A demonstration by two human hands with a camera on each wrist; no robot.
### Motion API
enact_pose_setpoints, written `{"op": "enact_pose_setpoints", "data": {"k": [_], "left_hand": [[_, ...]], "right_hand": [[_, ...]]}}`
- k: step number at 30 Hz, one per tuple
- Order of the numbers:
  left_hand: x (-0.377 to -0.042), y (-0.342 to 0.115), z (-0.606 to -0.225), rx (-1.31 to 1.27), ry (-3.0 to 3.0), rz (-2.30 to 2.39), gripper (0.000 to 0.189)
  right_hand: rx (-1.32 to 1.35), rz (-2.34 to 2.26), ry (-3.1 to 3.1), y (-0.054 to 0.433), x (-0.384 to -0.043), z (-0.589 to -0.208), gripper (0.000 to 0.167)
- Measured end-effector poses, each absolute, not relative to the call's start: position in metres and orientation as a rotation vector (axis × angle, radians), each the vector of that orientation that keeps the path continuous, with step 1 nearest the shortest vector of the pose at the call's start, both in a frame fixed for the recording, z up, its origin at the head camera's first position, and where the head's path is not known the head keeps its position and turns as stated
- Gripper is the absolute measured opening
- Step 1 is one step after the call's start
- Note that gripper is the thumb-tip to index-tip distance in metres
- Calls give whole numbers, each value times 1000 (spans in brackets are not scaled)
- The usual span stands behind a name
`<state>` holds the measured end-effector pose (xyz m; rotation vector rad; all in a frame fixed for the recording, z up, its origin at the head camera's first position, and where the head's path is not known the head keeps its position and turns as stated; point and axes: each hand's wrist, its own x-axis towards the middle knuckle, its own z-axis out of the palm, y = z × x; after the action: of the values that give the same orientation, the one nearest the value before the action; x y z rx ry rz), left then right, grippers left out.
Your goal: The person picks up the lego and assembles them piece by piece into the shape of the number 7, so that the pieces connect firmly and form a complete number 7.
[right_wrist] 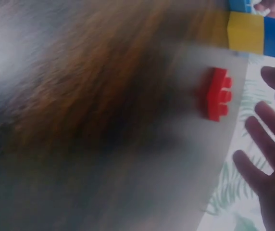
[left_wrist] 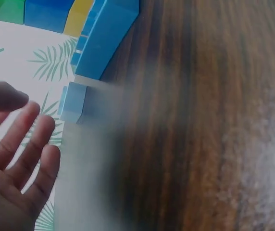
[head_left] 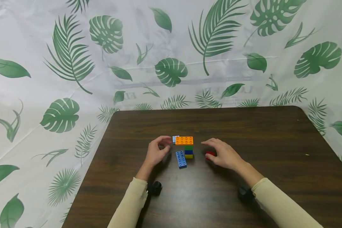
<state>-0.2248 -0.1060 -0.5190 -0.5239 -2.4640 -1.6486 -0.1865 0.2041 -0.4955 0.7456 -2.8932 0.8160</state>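
A stack of toy building bricks stands upright on the table: a yellow brick (head_left: 189,156) at the bottom, a dark blue brick (head_left: 189,152), a green brick (head_left: 188,147), and a long orange brick (head_left: 184,140) on top, jutting out leftward. My left hand (head_left: 157,150), fingers loosely bent, holds nothing left of the stack. A long blue brick (head_left: 181,159) lies in front of it; a small light blue brick (head_left: 174,139) shows behind the orange one's left end. My right hand (head_left: 223,153) hovers with spread fingers over a low red brick (right_wrist: 217,95), apart from it in the right wrist view.
The brown wooden table (head_left: 273,139) extends around the bricks. Behind it hangs a white sheet with green leaves (head_left: 171,72). A black wrist camera (head_left: 156,186) sits at the left wrist, another black camera (head_left: 245,193) at the right.
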Motion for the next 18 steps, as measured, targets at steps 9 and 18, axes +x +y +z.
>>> {"op": "enact_pose_setpoints", "data": {"k": [9, 18], "left_hand": [[-221, -105, -522, -375, -2661, -1517, 27], [-213, -105, -519, -230, -2794, -1590, 10]], "right_hand": [[720, 703, -3007, 216, -184, -509, 46], [743, 715, -2994, 213, -181, -508, 34]]}}
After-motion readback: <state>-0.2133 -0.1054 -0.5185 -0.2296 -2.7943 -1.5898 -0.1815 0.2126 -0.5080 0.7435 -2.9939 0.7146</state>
